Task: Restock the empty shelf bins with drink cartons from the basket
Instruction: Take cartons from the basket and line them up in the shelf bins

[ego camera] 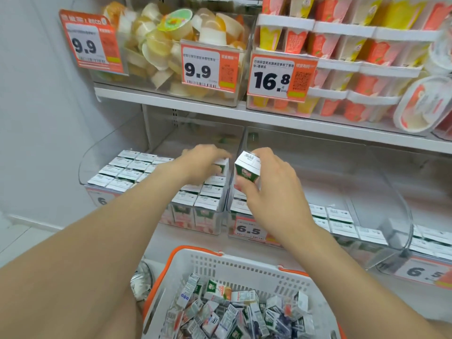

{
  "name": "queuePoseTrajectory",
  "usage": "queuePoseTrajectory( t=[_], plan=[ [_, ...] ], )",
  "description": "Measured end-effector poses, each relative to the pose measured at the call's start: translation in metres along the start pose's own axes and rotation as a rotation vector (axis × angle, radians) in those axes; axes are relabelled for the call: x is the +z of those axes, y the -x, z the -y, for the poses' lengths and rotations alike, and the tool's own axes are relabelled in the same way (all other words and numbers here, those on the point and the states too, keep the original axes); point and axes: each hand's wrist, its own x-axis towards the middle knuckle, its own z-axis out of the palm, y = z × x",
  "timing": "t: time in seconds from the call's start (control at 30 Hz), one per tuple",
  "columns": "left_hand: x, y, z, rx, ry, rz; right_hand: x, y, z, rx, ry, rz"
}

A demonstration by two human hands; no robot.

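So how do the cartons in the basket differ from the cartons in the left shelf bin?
The basket cartons lie jumbled at all angles; the bin cartons stand upright in tidy rows. The basket cartons show sides and barcodes; the bin cartons show mostly white tops. Both look like the same small drink cartons.

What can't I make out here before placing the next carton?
Head view only:
Left hand: its back hides the fingertips, so grip unclear.
Left bin price tag: left forearm covers all but a 6.
Basket: near side cut by the bottom edge.
Carton in right hand: small print blurred.
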Motion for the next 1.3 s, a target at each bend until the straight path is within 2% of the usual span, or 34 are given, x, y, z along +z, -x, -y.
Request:
queuePoseTrajectory(
  t=[0.1, 0.2, 0.33, 0.43, 0.53, 0.63, 0.83, 1.1, 1.2, 1.3],
  plan=[
    [0.001, -0.007, -0.004, -0.085, -0.06, 0.261, -0.003, 0.002, -0.004, 0.017, 0.0, 0.003],
    [-0.002, -0.002, -0.007, -0.1, 0.081, 0.31, -0.006, 0.007, -0.006, 0.014, -0.047, 0.007],
    [-0.003, 0.017, 0.01, -0.128, 0.133, 0.212, -0.009, 0.014, -0.001, 0.004, -0.21, 0.011],
    [-0.01, 0.042, 0.032, -0.179, 0.166, 0.123, -0.006, 0.017, 0.009, -0.077, -0.289, -0.021],
    [-0.01, 0.067, 0.069, -0.237, 0.116, 0.052, 0.006, 0.017, 0.022, -0.159, -0.312, -0.036],
    [-0.007, 0.083, 0.102, -0.323, 0.032, 0.013, 0.024, 0.008, 0.037, -0.217, -0.369, 0.027],
    [0.003, 0.099, 0.122, -0.391, -0.028, -0.013, 0.084, -0.056, 0.076, -0.106, -0.288, 0.216],
    [0.009, 0.102, 0.135, -0.407, -0.088, 0.013, 0.195, -0.154, 0.105, -0.07, -0.2, 0.13],
    [0.01, 0.106, 0.141, -0.371, -0.078, -0.011, 0.223, -0.179, 0.112, -0.034, -0.16, 0.233],
    [0.012, 0.107, 0.143, -0.365, -0.069, -0.024, 0.248, -0.196, 0.121, -0.075, -0.108, 0.411]
  ],
)
